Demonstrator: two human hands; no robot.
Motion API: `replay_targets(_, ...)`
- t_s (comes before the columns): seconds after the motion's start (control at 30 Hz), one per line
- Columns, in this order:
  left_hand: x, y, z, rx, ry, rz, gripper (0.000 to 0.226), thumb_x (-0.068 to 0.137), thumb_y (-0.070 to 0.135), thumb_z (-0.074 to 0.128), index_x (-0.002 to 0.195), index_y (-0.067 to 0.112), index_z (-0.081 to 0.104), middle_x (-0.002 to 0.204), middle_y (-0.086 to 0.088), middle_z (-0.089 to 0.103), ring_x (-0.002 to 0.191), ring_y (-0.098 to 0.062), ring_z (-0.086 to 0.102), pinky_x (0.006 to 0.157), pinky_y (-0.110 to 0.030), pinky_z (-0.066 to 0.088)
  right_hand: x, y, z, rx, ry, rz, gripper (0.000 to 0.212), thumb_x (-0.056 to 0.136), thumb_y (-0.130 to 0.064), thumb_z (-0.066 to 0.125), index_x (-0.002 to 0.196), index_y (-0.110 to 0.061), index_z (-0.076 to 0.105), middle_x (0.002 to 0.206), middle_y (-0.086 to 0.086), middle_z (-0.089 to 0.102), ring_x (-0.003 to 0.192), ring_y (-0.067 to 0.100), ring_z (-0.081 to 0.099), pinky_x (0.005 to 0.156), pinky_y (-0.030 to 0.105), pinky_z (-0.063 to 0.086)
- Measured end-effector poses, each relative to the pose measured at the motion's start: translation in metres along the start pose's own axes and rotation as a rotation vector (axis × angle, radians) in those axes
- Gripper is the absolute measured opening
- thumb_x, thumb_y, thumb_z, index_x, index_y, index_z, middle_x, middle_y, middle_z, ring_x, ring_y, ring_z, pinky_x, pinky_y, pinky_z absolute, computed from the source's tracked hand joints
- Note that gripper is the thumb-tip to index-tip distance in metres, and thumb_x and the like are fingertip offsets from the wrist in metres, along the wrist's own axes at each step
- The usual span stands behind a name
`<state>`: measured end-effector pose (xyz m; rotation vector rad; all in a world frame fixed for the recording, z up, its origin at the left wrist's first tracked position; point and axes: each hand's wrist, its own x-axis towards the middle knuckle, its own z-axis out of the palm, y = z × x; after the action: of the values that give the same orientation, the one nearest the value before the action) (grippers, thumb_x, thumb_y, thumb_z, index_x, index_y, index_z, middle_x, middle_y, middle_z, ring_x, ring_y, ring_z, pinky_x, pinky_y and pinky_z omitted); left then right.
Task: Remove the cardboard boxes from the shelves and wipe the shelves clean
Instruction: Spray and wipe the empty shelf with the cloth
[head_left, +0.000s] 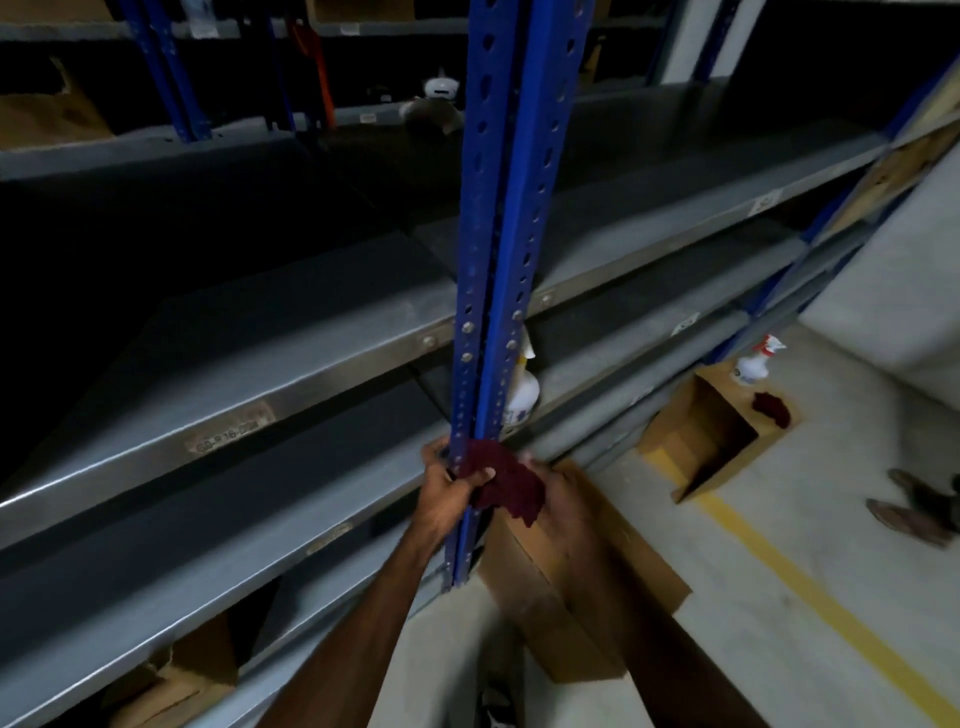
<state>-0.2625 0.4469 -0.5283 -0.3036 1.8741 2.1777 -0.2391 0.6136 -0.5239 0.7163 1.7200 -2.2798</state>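
Both my hands hold a dark red cloth (511, 486) against the blue perforated upright post (491, 291) of the grey metal shelves (218, 384). My left hand (449, 480) grips the cloth from the post's left side, thumb over the fabric. My right hand (561, 493) curls round the cloth from the right. A closed cardboard box (587, 587) stands on the floor just below my right forearm. An open cardboard box (701, 441) lies on the floor further right. Another torn box (176, 675) sits under the lowest shelf at the left.
A white spray bottle (522, 400) stands on a shelf just behind the post. A second spray bottle (753, 364) and a second red cloth (773, 408) rest on the open box. Another person's shoes (909, 509) are at the right, beside a yellow floor line (810, 587).
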Motion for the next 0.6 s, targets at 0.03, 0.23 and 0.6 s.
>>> replay_targets(0.03, -0.002, -0.006, 0.007, -0.020, 0.051, 0.022, 0.063, 0.082, -0.005, 0.075, 0.125, 0.018, 0.035, 0.112, -0.008, 0.063, 0.094, -0.019, 0.067, 0.072, -0.027, 0.060, -0.005, -0.003, -0.011, -0.022, -0.004, 0.001, 0.060, 0.081, -0.050, 0.076, 0.122, -0.007, 0.065, 0.108, 0.015, 0.073, 0.094, 0.037, 0.071, 0.082, 0.054, 0.058)
replay_targets(0.23, -0.012, -0.049, 0.060, 0.214, 0.133, 0.208, 0.034, 0.084, 0.009, 0.075, 0.105, 0.033, 0.062, 0.106, 0.006, 0.069, 0.099, -0.009, 0.067, 0.088, -0.041, 0.058, -0.010, 0.003, -0.058, -0.185, -0.117, 0.039, 0.020, 0.100, -0.008, 0.054, 0.116, 0.002, 0.061, 0.095, 0.007, 0.077, 0.081, 0.007, 0.073, 0.069, 0.017, 0.055)
replay_targets(0.6, 0.081, -0.010, 0.181, 0.665, 0.219, 0.313, 0.044, 0.087, 0.006, 0.060, 0.130, 0.016, 0.054, 0.122, -0.003, 0.063, 0.118, -0.022, 0.057, 0.105, -0.038, 0.046, 0.146, -0.095, -0.127, -0.395, -0.015, -0.141, 0.037, 0.085, -0.006, 0.073, 0.120, -0.009, 0.063, 0.110, 0.016, 0.070, 0.100, 0.032, 0.068, 0.092, 0.049, 0.055)
